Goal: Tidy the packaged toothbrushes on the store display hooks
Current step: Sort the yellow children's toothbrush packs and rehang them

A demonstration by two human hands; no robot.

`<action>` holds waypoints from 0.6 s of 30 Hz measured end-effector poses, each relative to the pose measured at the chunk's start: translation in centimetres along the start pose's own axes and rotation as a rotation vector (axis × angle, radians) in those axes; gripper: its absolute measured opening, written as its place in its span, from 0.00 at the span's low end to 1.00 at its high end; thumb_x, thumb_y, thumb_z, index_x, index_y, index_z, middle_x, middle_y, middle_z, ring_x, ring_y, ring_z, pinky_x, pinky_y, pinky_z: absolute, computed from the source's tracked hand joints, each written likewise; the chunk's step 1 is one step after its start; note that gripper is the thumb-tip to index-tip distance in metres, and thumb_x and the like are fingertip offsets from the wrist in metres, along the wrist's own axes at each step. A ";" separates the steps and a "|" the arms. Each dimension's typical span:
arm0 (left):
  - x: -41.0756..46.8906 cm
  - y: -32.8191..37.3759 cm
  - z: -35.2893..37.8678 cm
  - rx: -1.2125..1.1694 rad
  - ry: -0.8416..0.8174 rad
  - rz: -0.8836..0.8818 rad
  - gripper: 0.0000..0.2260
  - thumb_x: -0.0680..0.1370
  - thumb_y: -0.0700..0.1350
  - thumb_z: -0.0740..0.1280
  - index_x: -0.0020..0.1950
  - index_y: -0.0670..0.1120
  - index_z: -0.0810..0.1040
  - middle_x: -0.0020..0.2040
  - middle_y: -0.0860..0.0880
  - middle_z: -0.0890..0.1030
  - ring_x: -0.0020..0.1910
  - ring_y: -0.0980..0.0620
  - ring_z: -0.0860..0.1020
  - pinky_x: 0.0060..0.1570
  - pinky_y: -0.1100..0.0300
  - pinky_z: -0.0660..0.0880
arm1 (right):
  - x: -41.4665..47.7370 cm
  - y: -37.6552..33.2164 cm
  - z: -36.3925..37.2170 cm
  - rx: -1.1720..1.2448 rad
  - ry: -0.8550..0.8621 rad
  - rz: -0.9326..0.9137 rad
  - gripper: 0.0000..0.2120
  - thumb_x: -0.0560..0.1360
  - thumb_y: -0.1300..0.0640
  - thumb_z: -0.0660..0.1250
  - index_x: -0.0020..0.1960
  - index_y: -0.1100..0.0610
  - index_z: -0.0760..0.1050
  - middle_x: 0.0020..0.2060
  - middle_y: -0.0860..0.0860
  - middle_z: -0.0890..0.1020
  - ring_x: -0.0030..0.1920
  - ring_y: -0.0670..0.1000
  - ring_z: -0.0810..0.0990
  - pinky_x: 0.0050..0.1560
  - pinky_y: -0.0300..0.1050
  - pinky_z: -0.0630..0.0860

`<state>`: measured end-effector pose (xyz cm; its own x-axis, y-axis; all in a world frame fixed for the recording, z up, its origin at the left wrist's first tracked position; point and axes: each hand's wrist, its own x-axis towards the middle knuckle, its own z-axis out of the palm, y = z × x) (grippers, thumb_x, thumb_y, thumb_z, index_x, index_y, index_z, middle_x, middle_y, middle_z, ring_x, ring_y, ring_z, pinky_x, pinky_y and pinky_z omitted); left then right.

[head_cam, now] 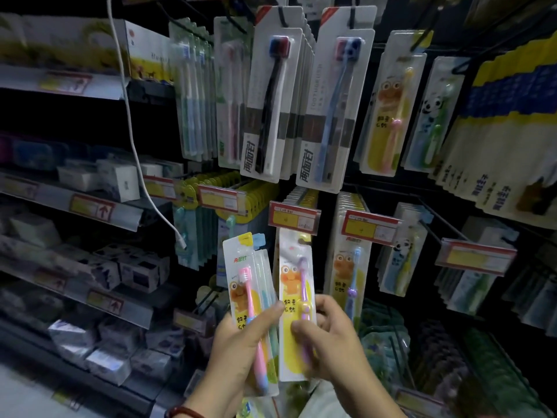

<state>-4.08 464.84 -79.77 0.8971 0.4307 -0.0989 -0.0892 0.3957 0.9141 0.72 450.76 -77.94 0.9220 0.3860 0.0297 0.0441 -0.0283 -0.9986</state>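
My left hand [241,345] grips a small stack of children's toothbrush packs; the front pack [245,285] shows a pink brush and an orange cartoon creature. My right hand [328,336] pinches another pack [297,294] with a purple brush, held upright just right of the stack. Both sit in front of the lower display hooks. A matching pack with a blue brush [351,267] hangs on a hook to the right. Above hang adult packs with a black brush [269,98] and a blue brush [333,104].
Red and yellow price tags [294,217] cap the hook ends. A white cable [132,140] dangles at the left. Shelves of boxed goods [114,182] fill the left side. Panda packs [431,116] and yellow-blue packs [506,125] hang at the right.
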 end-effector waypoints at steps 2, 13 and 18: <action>0.1 0.0 -0.6 0.025 0.024 0.017 0.17 0.70 0.43 0.81 0.58 0.43 0.84 0.49 0.40 0.88 0.47 0.39 0.88 0.53 0.41 0.83 | 0.3 -0.1 -0.3 -0.069 0.007 -0.071 0.10 0.77 0.67 0.67 0.54 0.55 0.76 0.42 0.58 0.86 0.40 0.57 0.85 0.47 0.63 0.81; 1.1 0.2 -2.8 0.109 0.126 0.061 0.14 0.73 0.43 0.79 0.56 0.46 0.83 0.46 0.45 0.89 0.45 0.44 0.88 0.50 0.45 0.83 | 2.6 1.1 0.9 -0.252 0.009 -0.181 0.16 0.77 0.63 0.67 0.53 0.41 0.77 0.47 0.51 0.85 0.49 0.57 0.84 0.56 0.64 0.79; 1.6 0.1 -3.4 0.157 0.124 0.065 0.22 0.67 0.49 0.82 0.57 0.46 0.83 0.47 0.46 0.89 0.46 0.46 0.88 0.48 0.47 0.83 | 3.2 1.4 1.7 -0.236 0.096 -0.212 0.14 0.79 0.61 0.67 0.56 0.41 0.75 0.44 0.46 0.85 0.46 0.50 0.84 0.54 0.59 0.81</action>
<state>-4.14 468.29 -81.17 0.8307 0.5514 -0.0768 -0.0678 0.2371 0.9691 3.06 453.51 -79.33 0.9146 0.3173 0.2507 0.3159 -0.1738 -0.9327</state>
